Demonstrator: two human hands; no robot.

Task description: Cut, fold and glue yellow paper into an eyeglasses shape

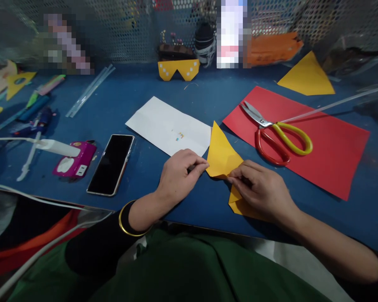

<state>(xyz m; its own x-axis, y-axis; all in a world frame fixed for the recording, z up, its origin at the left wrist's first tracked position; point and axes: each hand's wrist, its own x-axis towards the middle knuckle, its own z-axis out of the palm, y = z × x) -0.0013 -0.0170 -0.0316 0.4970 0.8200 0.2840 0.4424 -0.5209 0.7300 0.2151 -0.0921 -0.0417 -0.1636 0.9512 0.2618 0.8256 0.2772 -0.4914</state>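
Through the head view I see my left hand (180, 175) with thumb and fingertips pinched closed on the left corner of a folded yellow paper piece (222, 157), near the table's near edge. My right hand (263, 188) pinches its near right edge, fingers curled nearly closed. A second yellow paper piece (244, 208) lies partly under that hand. Left of them I have a black-screened phone (111, 165); farther, a white paper sheet (170, 123); to the right, red-and-yellow-handled metal scissors (264, 123) on a red paper sheet (337, 155)
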